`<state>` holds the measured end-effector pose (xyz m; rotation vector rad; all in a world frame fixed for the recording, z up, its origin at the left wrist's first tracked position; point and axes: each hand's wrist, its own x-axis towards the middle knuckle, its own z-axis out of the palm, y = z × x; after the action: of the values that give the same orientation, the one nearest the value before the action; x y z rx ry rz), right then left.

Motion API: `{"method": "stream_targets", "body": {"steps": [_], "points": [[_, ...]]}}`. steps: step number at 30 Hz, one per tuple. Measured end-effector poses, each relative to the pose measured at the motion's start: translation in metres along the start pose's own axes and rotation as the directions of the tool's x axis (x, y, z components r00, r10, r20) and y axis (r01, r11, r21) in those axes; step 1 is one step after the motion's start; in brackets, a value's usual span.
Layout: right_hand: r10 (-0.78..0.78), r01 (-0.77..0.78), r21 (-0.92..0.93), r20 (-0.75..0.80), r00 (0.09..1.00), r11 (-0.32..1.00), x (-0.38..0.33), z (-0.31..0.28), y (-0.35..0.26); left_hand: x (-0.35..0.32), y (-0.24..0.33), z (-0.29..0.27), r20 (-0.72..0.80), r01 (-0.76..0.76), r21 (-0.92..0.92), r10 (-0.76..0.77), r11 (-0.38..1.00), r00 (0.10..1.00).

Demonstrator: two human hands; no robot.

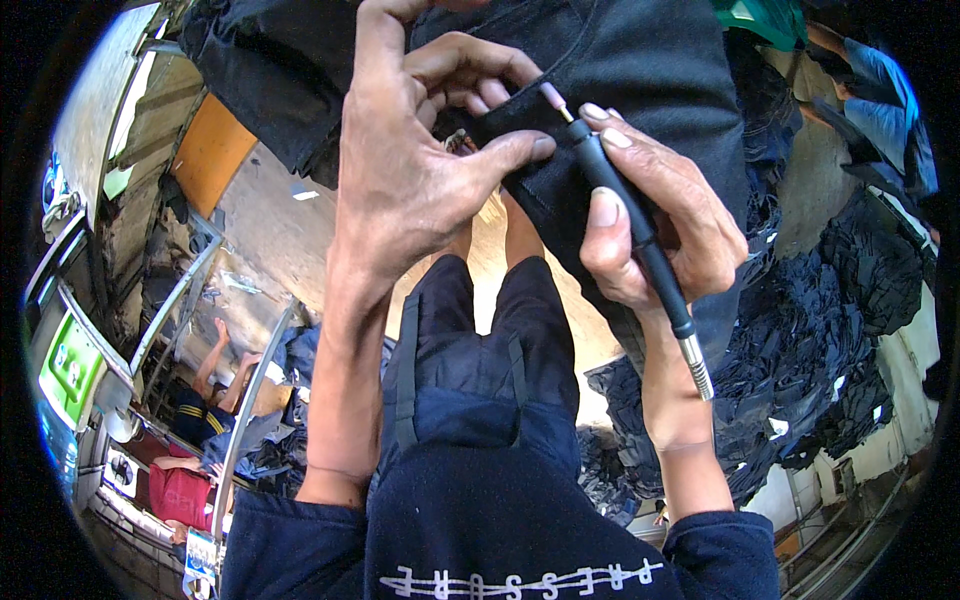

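Observation:
A slim black rotary grinder handpiece (615,180) lies slantwise in my right hand (680,215), whose fingers and thumb are closed round it. At its upper end a small pinkish grinding tip (552,96) sits right at the curved edge of a dark denim garment (640,60). My left hand (410,160) is curled at that edge, its fingers bent against the cloth and its thumb stretched toward the tip. Part of the left fingers is cut off at the top of the view. The handpiece's lower end has a metal spring collar (696,365).
Piles of dark cloth (800,340) lie on the right. Metal rails (250,400) and an orange board (212,150) stand on the left. Other people are near: one in a red shirt (180,492) at lower left, one in blue clothing (880,100) at upper right.

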<state>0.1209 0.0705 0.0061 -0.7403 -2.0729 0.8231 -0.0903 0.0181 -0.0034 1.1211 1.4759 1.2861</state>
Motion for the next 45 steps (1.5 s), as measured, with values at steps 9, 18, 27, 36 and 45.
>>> {"method": "stream_targets", "body": {"steps": [9, 18, 27, 36, 45], "points": [[0.046, -0.046, -0.011, 0.007, 0.999, 0.999, 0.000, -0.002, -0.001, -0.001, -0.002, -0.001, 0.002, -0.005, -0.004, 0.005, 1.000, 1.000], [0.165, -0.165, 0.004, -0.028, 0.986, 0.986, -0.003, 0.000, -0.007, -0.003, -0.001, 0.001, 0.012, 0.005, 0.016, -0.005, 1.000, 1.000], [0.215, -0.218, -0.067, -0.043, 0.976, 0.974, 0.002, -0.003, -0.013, -0.003, -0.003, -0.001, 0.056, -0.010, -0.037, 0.012, 0.999, 0.998], [0.266, -0.270, -0.070, -0.070, 0.962, 0.960, 0.001, -0.002, -0.014, -0.002, -0.005, -0.002, 0.067, -0.014, -0.037, 0.017, 0.999, 0.998], [0.276, -0.291, -0.044, -0.213, 0.937, 0.956, 0.007, 0.005, -0.011, -0.001, -0.004, -0.002, 0.082, -0.028, -0.002, 0.028, 1.000, 0.996]]}}
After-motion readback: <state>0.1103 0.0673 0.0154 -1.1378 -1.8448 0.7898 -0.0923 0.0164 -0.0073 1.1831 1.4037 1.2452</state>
